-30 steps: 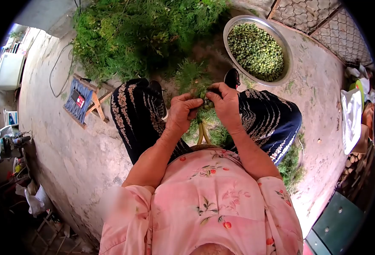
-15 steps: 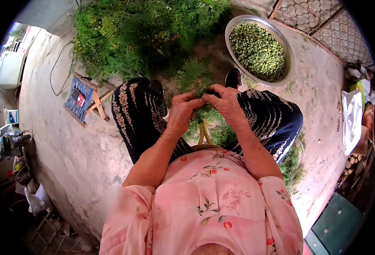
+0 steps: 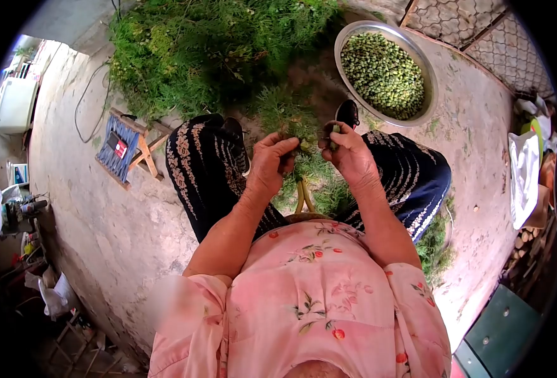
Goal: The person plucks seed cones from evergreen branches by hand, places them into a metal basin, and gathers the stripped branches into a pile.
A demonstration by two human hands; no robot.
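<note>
My left hand point(image 3: 270, 165) is closed on a green sprig point(image 3: 302, 146), pinched between thumb and forefinger above the strewn greenery between my knees. A short gap to the right, my right hand point(image 3: 352, 155) is closed, with small green pods point(image 3: 335, 137) showing between its thumb and fingers. Beyond the hands, feathery green stems point(image 3: 279, 107) lie on the ground. At the upper right stands a metal basin point(image 3: 431, 88) holding a heap of small green pods point(image 3: 382, 75).
A large pile of leafy green plants point(image 3: 184, 57) fills the top left. A folding stool point(image 3: 119, 148) with a blue woven seat and a small dark-and-red object on it stands left of my knee. White bags point(image 3: 523, 176) and firewood point(image 3: 527, 242) line the right edge.
My right hand has moved away from my left, to the right, and pods now show in its fingers. My left hand stays almost in place with the sprig.
</note>
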